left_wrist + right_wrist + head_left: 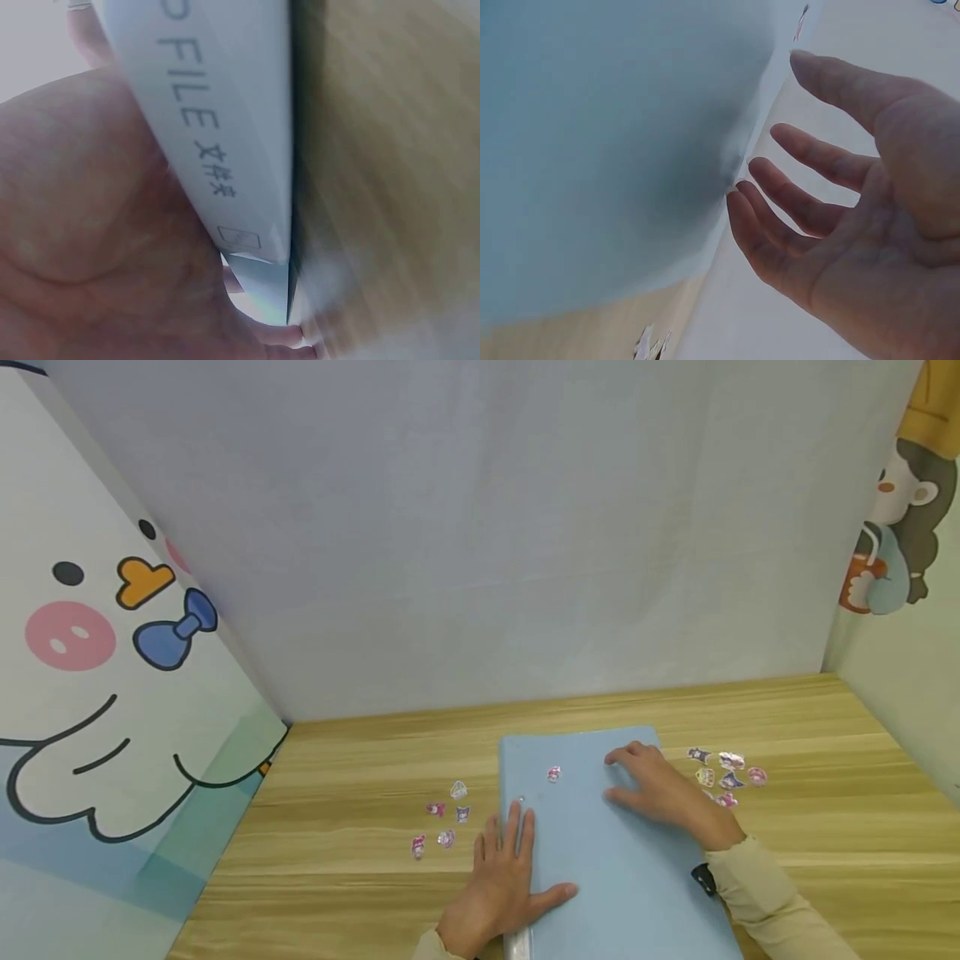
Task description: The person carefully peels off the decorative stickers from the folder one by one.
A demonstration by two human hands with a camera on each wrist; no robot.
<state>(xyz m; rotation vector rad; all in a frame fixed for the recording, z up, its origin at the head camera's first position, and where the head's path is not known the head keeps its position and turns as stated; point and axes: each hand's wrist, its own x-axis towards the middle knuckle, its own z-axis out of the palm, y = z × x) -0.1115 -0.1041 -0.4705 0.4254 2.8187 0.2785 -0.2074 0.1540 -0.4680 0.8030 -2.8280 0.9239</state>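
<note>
A light blue file folder (600, 877) lies on the table, its spine marked "FILE" (191, 112) in the left wrist view. My left hand (498, 877) rests along the folder's left edge, fingers straight and thumb spread over the cover. Near the upper right of the cover is my right hand (652, 785), fingers loosely bent with nothing between them. In the right wrist view, the little finger of that hand (855, 217) comes close to the folder (592, 150); contact is unclear. One small pink-and-white sticker (553, 774) sits on the cover, between the hands.
Several small cartoon stickers (462, 814) are scattered on the wooden table (337, 827) left of the folder. Another group of stickers (731, 781) lies to its right, beside the right forearm. A pale wall (487, 543) stands behind the table, with printed panels at both sides.
</note>
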